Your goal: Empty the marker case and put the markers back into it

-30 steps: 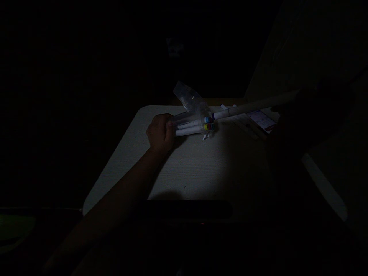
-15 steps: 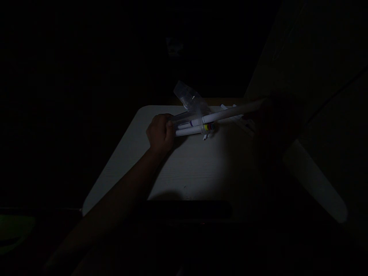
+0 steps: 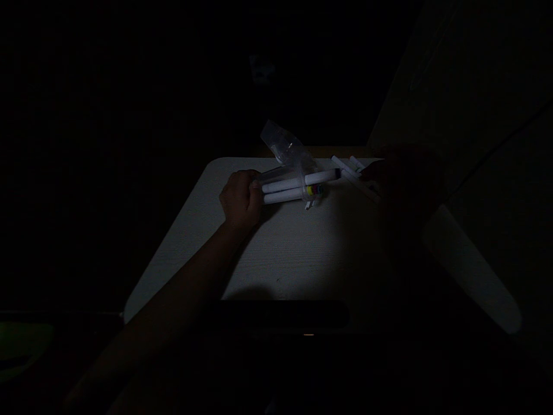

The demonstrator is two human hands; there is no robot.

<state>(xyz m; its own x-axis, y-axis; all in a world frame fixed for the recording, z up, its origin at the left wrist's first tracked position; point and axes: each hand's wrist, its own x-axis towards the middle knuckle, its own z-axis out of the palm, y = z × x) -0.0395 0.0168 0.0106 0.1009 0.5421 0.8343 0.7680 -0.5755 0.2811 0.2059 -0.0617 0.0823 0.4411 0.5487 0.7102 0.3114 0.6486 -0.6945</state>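
My left hand (image 3: pixel 242 199) is closed around the lower end of a clear plastic case (image 3: pixel 283 173), which lies on its side with its lid (image 3: pixel 283 143) flipped open. White markers are inside; a marker (image 3: pixel 322 177) with a dark end sticks out of the mouth, above several coloured ends (image 3: pixel 315 190). My right hand (image 3: pixel 406 173) is in deep shadow beside the loose markers (image 3: pixel 345 167) at the table's far edge. Its fingertips are near or touching them, but whether they grip one cannot be made out.
The pale table (image 3: pixel 285 248) has rounded corners and a dark slot-like strip (image 3: pixel 280 314) along its near edge. A dark cable (image 3: pixel 501 147) runs at the right. Something green (image 3: pixel 23 346) shows at the lower left. Most surroundings are very dark.
The marker that my right hand held at the case mouth now rests inside the case, let go. My right hand has moved to the loose markers. My left hand stays put.
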